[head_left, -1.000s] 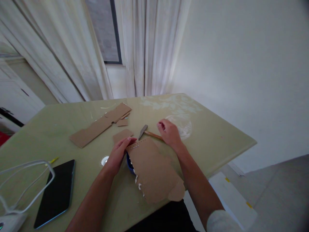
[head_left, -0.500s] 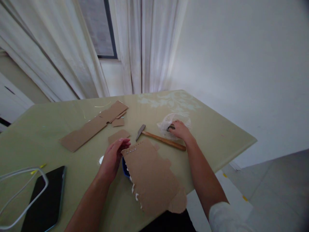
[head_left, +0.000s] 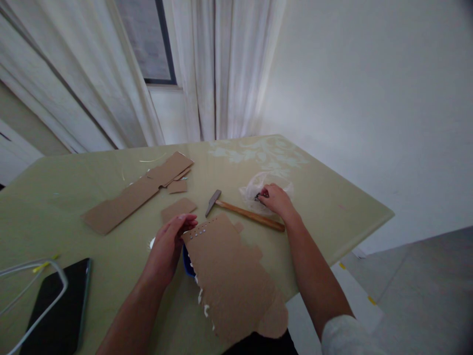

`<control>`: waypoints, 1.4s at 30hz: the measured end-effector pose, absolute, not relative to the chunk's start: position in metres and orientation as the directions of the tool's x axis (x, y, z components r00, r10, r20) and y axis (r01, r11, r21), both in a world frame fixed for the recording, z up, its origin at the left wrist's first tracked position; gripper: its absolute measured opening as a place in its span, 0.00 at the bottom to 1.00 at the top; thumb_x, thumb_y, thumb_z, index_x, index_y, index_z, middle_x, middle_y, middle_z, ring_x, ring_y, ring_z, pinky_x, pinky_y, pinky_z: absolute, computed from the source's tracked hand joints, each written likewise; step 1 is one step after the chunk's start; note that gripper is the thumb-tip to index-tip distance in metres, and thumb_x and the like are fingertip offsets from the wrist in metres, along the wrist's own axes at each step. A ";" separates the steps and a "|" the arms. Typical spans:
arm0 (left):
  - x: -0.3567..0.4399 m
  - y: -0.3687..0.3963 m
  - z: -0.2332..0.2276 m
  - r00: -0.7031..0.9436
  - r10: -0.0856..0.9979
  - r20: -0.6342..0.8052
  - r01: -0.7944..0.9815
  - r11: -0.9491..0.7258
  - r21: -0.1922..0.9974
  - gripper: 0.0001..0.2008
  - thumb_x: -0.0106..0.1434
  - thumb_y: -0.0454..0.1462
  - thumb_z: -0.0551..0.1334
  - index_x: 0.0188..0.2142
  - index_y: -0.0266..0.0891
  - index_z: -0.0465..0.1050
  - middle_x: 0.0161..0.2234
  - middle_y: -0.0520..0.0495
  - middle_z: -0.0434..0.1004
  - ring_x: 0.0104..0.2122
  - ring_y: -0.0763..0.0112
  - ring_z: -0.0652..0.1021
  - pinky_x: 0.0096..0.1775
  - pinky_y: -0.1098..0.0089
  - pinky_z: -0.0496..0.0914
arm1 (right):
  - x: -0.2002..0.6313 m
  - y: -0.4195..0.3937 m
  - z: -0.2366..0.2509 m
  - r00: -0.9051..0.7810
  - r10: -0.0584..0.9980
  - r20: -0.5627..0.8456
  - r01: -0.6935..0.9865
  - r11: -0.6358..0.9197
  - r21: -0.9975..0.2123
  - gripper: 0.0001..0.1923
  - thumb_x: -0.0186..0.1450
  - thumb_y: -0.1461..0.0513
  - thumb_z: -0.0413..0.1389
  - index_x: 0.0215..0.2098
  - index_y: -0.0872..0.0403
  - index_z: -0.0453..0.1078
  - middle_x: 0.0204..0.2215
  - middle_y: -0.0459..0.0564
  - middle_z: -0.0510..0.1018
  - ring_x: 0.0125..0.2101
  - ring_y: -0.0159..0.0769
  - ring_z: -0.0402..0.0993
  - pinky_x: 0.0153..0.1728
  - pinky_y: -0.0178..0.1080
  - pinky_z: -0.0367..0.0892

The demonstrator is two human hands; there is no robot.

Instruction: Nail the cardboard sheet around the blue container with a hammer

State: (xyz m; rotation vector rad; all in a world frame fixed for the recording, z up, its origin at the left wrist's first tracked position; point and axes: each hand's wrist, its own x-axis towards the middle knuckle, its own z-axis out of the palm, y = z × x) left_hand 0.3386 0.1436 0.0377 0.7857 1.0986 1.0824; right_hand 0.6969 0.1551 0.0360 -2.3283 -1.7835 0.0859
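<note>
A ragged piece of brown cardboard [head_left: 232, 281] lies tilted at the table's near edge, over a blue container [head_left: 187, 261]. Along its upper left edge run rows of small holes and shiny heads; torn white bits hang down its left side. My left hand [head_left: 172, 241] is beside that corner, its fingers stretched out and loosely curved. My right hand [head_left: 275, 199] reaches into a clear plastic bag [head_left: 251, 190], fingertips pinched on small dark metal pieces [head_left: 258, 196] that look like nails. Between the hands rests a hammer [head_left: 247, 213] with a wooden handle.
Long cardboard strips [head_left: 129, 199] and a smaller cardboard piece [head_left: 179, 208] lie at the left back. A black tablet [head_left: 57, 308] and a white cable [head_left: 44, 315] are at the near left. Curtains [head_left: 229, 74] hang behind the table; a white wall stands right.
My right fingers have closed tighter over the dark metal pieces in the bag. My left hand stays by the cardboard's corner. The view has shifted slightly.
</note>
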 end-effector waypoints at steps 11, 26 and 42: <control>0.341 0.142 0.046 0.077 0.940 -0.332 -0.321 0.338 0.885 0.22 0.49 0.53 0.75 0.35 0.39 0.84 0.34 0.46 0.83 0.35 0.61 0.79 0.35 0.66 0.72 | 0.699 0.160 0.034 0.266 0.962 0.064 0.949 -0.250 -0.193 0.07 0.70 0.61 0.61 0.43 0.55 0.80 0.45 0.57 0.83 0.45 0.42 0.78 0.46 0.38 0.67; 0.343 0.141 0.050 0.090 0.930 -0.356 -0.336 0.365 0.868 0.22 0.47 0.53 0.76 0.33 0.38 0.84 0.33 0.46 0.82 0.35 0.62 0.78 0.34 0.66 0.71 | 0.689 0.165 0.039 0.388 0.918 0.080 0.919 -0.378 -0.115 0.13 0.73 0.61 0.56 0.46 0.53 0.83 0.46 0.61 0.85 0.45 0.46 0.81 0.42 0.40 0.70; 0.341 0.142 0.048 0.085 0.928 -0.362 -0.350 0.368 0.862 0.22 0.48 0.53 0.76 0.34 0.39 0.84 0.33 0.46 0.82 0.36 0.62 0.78 0.36 0.67 0.71 | 0.694 0.159 0.043 0.429 0.903 -0.014 0.900 -0.428 -0.079 0.12 0.72 0.61 0.58 0.43 0.56 0.84 0.45 0.61 0.86 0.46 0.46 0.83 0.42 0.38 0.69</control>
